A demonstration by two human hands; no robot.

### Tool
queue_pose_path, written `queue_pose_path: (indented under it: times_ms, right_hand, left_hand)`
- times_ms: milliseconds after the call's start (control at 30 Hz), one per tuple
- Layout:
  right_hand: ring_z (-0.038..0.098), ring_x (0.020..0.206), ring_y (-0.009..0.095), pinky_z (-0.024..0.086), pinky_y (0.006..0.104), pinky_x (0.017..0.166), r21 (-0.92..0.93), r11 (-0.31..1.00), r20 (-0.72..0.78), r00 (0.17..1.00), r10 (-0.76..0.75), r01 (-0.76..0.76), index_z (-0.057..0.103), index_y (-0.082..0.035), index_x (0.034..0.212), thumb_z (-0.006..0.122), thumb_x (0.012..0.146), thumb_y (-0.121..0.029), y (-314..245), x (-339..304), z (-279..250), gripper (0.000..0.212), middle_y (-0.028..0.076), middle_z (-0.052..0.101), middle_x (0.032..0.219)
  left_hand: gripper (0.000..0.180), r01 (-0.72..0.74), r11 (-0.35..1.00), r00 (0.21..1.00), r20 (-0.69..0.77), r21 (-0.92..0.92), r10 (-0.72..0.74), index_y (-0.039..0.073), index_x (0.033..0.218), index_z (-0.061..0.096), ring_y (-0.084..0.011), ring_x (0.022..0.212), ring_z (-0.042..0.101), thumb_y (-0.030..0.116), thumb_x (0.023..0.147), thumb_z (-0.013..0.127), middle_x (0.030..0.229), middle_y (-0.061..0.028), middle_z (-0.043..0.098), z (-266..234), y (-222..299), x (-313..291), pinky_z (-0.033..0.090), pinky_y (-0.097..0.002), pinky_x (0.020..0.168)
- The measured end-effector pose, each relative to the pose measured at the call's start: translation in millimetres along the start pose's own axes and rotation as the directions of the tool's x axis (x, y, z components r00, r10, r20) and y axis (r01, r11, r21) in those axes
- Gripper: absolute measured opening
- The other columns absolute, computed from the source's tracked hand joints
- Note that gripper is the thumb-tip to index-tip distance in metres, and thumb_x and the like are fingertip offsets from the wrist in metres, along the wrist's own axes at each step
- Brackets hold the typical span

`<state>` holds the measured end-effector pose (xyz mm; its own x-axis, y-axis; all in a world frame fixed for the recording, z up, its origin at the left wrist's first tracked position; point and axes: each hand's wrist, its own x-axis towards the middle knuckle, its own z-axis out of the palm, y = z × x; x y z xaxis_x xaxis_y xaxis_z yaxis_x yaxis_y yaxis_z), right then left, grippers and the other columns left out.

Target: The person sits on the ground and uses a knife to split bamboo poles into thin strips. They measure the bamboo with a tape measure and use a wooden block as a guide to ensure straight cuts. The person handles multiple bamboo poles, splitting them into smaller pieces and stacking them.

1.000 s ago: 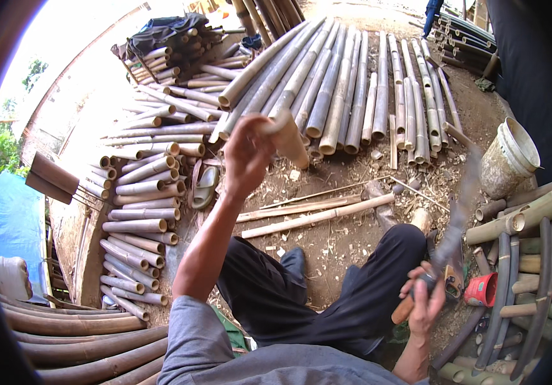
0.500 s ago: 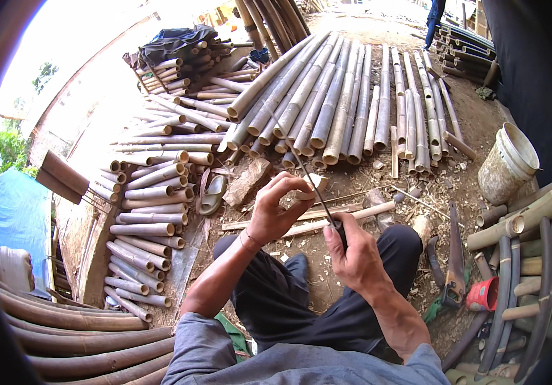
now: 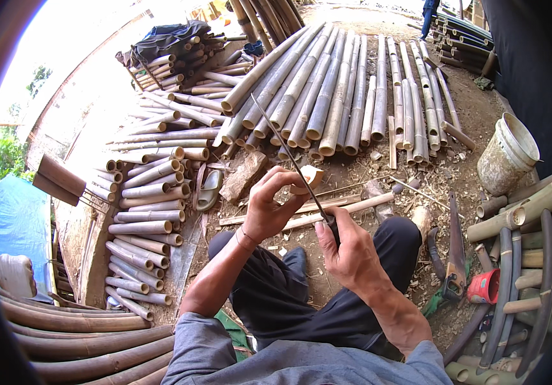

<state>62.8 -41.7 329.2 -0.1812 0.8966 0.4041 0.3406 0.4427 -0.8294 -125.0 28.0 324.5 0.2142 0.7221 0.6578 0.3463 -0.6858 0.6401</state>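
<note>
Pinched between the fingertips of my left hand is a short, pale, curved bamboo piece. My right hand grips the dark handle of a long, thin knife. Its blade slants up and to the left, passing across the bamboo piece close to my left fingers. Whether the edge touches the piece, I cannot tell. Both hands are above my knees, and below them a long pale bamboo strip lies on the ground.
Long bamboo poles lie side by side ahead, and shorter cut ones are stacked at left. On the right are a dirty white bucket, a handsaw, a red cup and a bamboo rack. A sandal lies left of a rock.
The knife has shifted left, its tip now further up and to the left. More of the pale bamboo piece shows beside the blade. My left hand still pinches it.
</note>
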Motion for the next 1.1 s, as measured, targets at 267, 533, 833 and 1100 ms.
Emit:
queue_pose_path:
  times_ms: [267,533,833,1100]
  right_hand:
    - [0.064,0.066,0.047,0.050,0.0510,0.055,-0.057,0.994,0.060,0.993,0.097,-0.093,0.051,0.002,0.104,0.053,0.099,-0.028,1,17,-3,0.031,0.026,0.061,0.068]
    - [0.065,0.076,0.049,0.052,0.0552,0.066,-0.147,0.980,0.128,0.980,0.153,-0.134,0.050,0.003,0.104,0.044,0.101,-0.038,-16,76,-12,0.042,0.030,0.064,0.072]
    - [0.064,0.077,0.051,0.053,0.0535,0.064,-0.191,0.972,0.112,0.981,0.157,-0.134,0.050,0.006,0.104,0.044,0.101,-0.038,-21,90,-14,0.044,0.034,0.062,0.073]
    - [0.066,0.076,0.031,0.053,0.0466,0.066,-0.282,0.947,0.199,0.956,0.216,-0.155,0.055,0.001,0.105,0.047,0.097,-0.055,-21,84,-7,0.057,0.019,0.063,0.078]
  left_hand:
    - [0.029,-0.010,1.000,1.000,-0.010,-0.003,0.010,0.004,0.101,0.062,-0.0227,0.085,0.065,-0.002,0.076,0.076,0.091,-0.0085,0.063,0,-3,14,0.051,-0.0316,0.075]
    - [0.037,-0.216,0.800,0.960,-0.026,0.559,0.278,0.004,0.118,0.060,-0.0301,0.093,0.066,0.027,0.089,0.066,0.101,-0.0163,0.066,-69,124,136,0.052,-0.0414,0.082]
    - [0.065,-0.559,0.625,0.829,0.360,0.545,0.427,0.007,0.126,0.061,-0.0280,0.119,0.060,0.060,0.097,0.037,0.127,-0.0132,0.063,-21,110,196,0.028,-0.0523,0.115]
    - [0.070,-0.378,0.645,0.914,0.377,0.664,0.149,0.008,0.126,0.061,-0.0270,0.127,0.053,0.066,0.094,0.040,0.135,-0.0149,0.057,-12,-5,166,0.036,-0.0492,0.111]
